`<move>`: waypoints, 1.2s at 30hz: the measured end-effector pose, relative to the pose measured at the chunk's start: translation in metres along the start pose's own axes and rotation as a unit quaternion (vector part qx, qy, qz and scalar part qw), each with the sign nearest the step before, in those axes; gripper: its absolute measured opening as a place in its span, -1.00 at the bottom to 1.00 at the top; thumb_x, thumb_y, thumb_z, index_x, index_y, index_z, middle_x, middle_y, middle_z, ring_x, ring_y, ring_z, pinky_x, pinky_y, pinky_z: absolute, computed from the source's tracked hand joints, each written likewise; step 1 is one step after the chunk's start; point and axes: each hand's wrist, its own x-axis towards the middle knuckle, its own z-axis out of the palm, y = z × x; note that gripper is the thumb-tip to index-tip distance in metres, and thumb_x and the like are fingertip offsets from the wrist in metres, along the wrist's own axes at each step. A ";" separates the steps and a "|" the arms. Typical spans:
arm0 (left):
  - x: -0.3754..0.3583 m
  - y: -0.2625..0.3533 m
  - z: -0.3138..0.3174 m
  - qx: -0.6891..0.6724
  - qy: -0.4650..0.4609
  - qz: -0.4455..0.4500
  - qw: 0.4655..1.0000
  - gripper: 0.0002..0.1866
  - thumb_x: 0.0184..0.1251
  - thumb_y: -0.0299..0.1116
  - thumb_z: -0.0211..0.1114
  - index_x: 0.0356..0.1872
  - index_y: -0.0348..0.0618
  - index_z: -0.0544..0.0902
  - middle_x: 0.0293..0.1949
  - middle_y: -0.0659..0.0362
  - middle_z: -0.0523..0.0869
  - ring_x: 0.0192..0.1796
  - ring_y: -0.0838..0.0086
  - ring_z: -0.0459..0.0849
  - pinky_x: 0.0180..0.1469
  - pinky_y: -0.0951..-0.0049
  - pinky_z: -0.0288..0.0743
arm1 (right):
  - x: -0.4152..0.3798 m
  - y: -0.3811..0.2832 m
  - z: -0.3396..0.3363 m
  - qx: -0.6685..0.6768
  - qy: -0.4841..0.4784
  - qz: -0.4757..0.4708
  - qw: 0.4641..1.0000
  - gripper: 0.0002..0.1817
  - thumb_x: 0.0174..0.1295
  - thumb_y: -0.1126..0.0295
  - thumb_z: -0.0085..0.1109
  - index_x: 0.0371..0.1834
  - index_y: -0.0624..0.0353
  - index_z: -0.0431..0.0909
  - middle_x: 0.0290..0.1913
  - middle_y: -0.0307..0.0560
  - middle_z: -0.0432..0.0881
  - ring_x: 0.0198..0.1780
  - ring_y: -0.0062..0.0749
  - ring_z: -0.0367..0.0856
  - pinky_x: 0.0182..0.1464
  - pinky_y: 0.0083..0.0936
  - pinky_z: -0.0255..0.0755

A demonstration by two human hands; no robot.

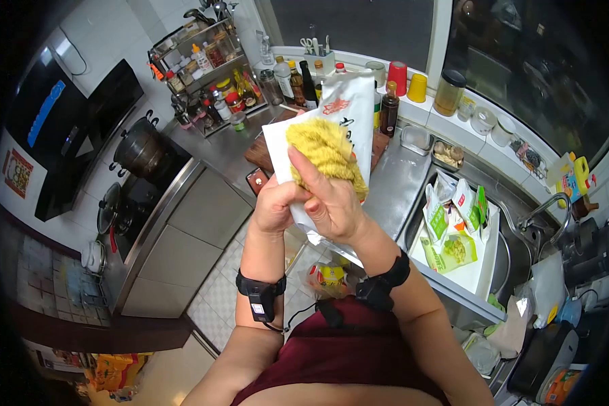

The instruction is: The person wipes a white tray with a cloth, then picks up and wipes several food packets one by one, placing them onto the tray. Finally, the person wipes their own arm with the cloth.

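Observation:
In front of my chest I hold up a white plastic packet (352, 98) with red and black print. A yellow, rough-textured cloth (321, 142) lies against its face. My right hand (331, 206) is closed on the cloth, its index finger stretched up over it and its thumb bent below. My left hand (276, 205) grips the white packet's lower left side, its thumb touching the right hand. The fingers behind the packet are hidden. Beneath the packet, a brown wooden board (258, 152) partly shows on the steel counter (387, 177).
At right, the sink (506, 267) has a white tray (423, 254) with several food packets. Bottles and a spice rack (210, 78) stand along the back. On the left are a dark pot (142, 149) and a lidded pan (109, 206). A window ledge holds a red cup (398, 79).

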 end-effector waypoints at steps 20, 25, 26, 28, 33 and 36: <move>0.008 -0.004 0.037 -0.142 -0.062 0.099 0.983 -0.33 0.43 -0.12 -0.06 0.45 -0.01 -0.09 0.39 0.07 0.17 0.39 0.26 0.22 0.37 0.25 0.11 | -0.025 -0.030 -0.010 0.185 -0.045 0.169 0.967 -0.55 0.28 0.48 -0.03 0.26 0.31 0.32 0.19 0.11 0.44 0.26 -0.13 0.38 0.29 -0.37 0.14; 0.015 -0.003 0.038 -0.112 -0.019 0.150 0.982 -0.38 0.47 -0.04 -0.13 0.44 0.01 -0.04 0.38 0.08 0.20 0.35 0.24 0.28 0.36 0.18 0.16 | -0.073 -0.030 0.003 -0.010 -0.040 0.067 0.997 -0.50 0.13 0.64 0.04 0.20 0.21 0.42 0.18 0.13 0.44 0.24 -0.04 0.39 0.28 -0.30 0.16; 0.016 -0.001 0.038 -0.156 -0.027 0.168 0.973 -0.43 0.48 -0.08 -0.13 0.42 -0.04 0.05 0.36 0.06 0.24 0.35 0.20 0.29 0.37 0.13 0.14 | -0.088 -0.028 0.006 -0.021 -0.040 0.063 0.997 -0.50 0.12 0.65 0.04 0.20 0.20 0.42 0.18 0.13 0.45 0.24 -0.05 0.39 0.27 -0.31 0.17; 0.018 0.006 0.029 -0.156 -0.008 0.185 0.970 -0.43 0.47 -0.09 -0.13 0.40 -0.08 0.10 0.36 0.06 0.24 0.36 0.19 0.26 0.38 0.10 0.12 | -0.114 -0.028 0.007 0.012 -0.061 0.123 0.990 -0.54 0.15 0.66 0.00 0.18 0.25 0.43 0.15 0.12 0.47 0.23 -0.05 0.40 0.27 -0.36 0.18; 0.016 0.019 0.027 -0.174 0.010 0.216 0.961 -0.45 0.48 -0.10 -0.14 0.39 -0.12 0.12 0.36 0.04 0.25 0.36 0.16 0.27 0.38 0.09 0.11 | -0.142 -0.023 -0.006 0.074 0.117 0.340 0.930 -0.53 0.32 0.51 -0.10 0.31 0.33 0.22 0.28 0.06 0.34 0.32 -0.23 0.28 0.34 -0.42 0.08; 0.015 0.015 0.024 -0.220 0.007 0.178 0.959 -0.46 0.48 -0.11 -0.14 0.35 -0.20 0.20 0.32 0.02 0.32 0.33 0.14 0.32 0.36 0.08 0.15 | -0.131 -0.002 -0.017 0.146 0.245 0.353 0.891 -0.43 0.37 0.40 -0.09 0.40 0.28 0.01 0.38 0.00 0.14 0.39 -0.32 0.11 0.38 -0.46 -0.04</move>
